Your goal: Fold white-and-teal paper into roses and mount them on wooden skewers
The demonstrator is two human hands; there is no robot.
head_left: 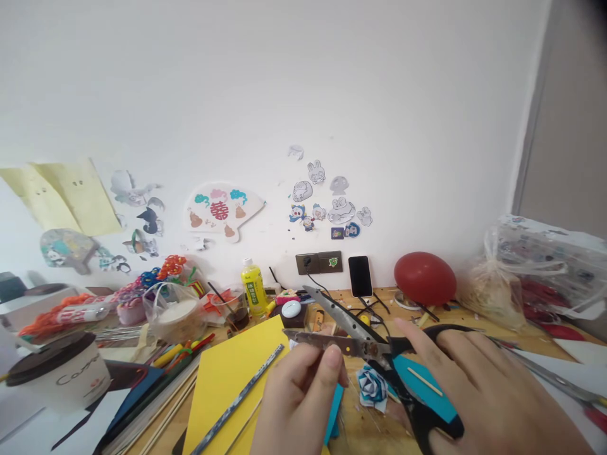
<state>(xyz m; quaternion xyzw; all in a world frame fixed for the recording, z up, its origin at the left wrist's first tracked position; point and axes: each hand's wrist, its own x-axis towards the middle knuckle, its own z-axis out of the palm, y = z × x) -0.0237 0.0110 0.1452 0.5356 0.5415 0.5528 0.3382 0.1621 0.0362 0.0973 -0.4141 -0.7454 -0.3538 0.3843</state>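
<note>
My right hand (493,379) grips a pair of scissors (360,341) by its black handles, with the worn metal blades spread apart and pointing left. My left hand (298,392) is closed in a pinch, thumb against fingers, right by the lower blade. What sits between those fingertips is hidden. A blue-and-white folded paper rose (372,387) lies on the table below the blades. Beside it, under the right hand, is blue paper (422,385) with a short wooden stick (425,382) on it. Yellow paper (227,373) lies left of my left hand, bearing a dark speckled strip (239,398).
A lidded paper cup (76,373) and several thin sticks (164,411) are at left. Toward the wall stand a yellow drink bottle (254,287), a phone (360,276) and a red balloon (425,278). Another pair of scissors (559,379) lies at far right.
</note>
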